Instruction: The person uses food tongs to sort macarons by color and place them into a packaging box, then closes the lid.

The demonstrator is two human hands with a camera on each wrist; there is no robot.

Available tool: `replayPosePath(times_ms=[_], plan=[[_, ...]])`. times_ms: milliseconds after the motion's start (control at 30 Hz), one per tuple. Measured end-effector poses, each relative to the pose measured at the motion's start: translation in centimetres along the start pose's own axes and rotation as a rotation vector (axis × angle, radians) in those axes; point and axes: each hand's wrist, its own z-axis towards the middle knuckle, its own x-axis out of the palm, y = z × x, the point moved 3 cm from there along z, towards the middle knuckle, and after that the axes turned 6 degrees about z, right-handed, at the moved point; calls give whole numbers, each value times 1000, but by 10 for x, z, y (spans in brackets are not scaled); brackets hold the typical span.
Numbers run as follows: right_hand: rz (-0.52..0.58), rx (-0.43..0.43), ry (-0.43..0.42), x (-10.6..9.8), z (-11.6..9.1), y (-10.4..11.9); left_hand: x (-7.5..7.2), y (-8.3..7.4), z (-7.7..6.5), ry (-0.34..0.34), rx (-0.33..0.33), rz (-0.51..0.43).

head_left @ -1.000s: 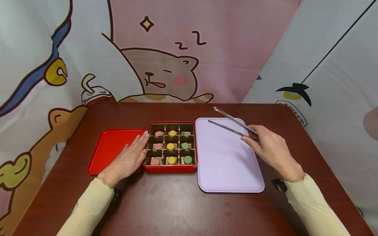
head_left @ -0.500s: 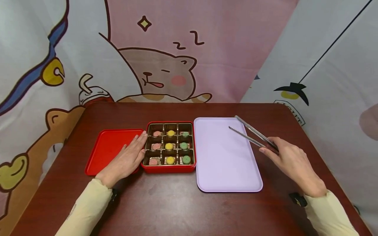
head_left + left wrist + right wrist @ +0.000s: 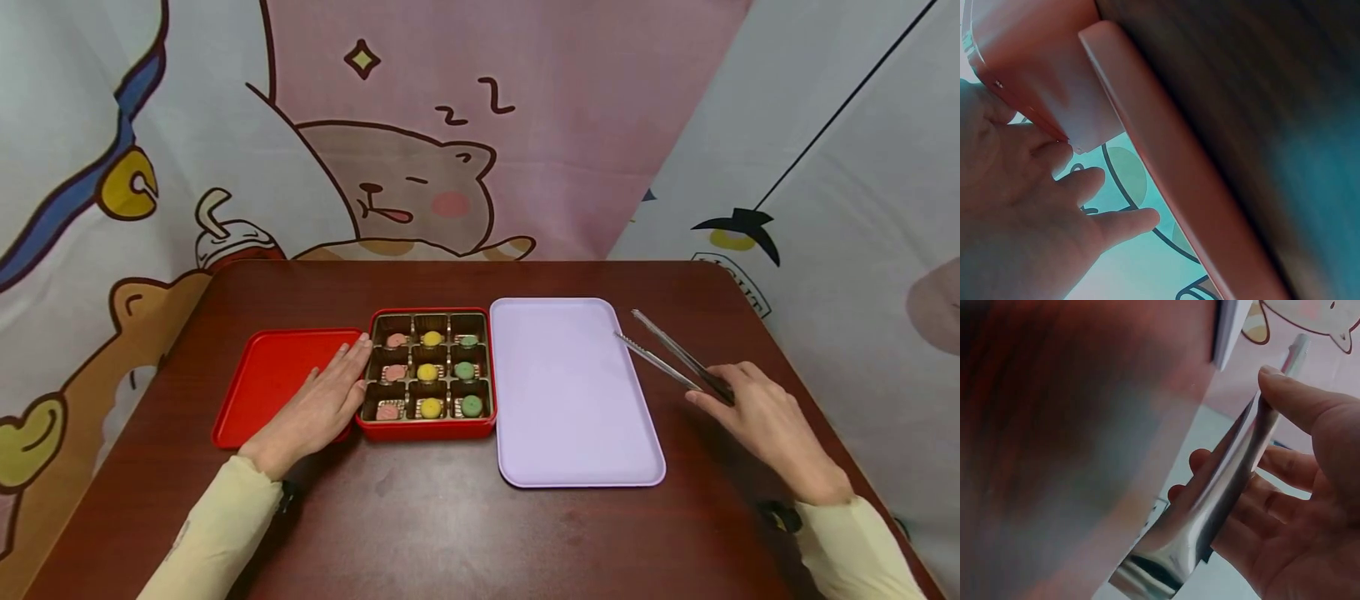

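A red box [image 3: 427,431] with a gold-brown divided insert stands on the table. Its compartments hold small round sweets: a pink column [image 3: 394,373], a yellow column [image 3: 427,372] and a green column [image 3: 464,371]. My left hand [image 3: 311,417] lies with straight fingers against the box's left edge; the left wrist view has the fingertips at its red side. To the right of the pale purple tray [image 3: 577,392], my right hand [image 3: 776,433] grips metal tongs [image 3: 679,352] between thumb and fingers. The tips of the tongs are apart, with nothing between them, and point to the tray's right edge.
A red lid [image 3: 273,371] lies left of the box, partly under the left forearm and hand in the head view. The tray sits right beside the box. Behind the brown table [image 3: 450,517] hangs a cartoon-printed cloth [image 3: 570,125].
My right hand has carried the tongs from over the tray rightward and toward me, past its right edge. The left hand keeps its place at the box.
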Motion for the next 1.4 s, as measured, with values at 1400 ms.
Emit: replayPosePath(times_ms=[1400], plan=[[49,124,345,-1,-6,-76,1,0,1,-7,6,-5]])
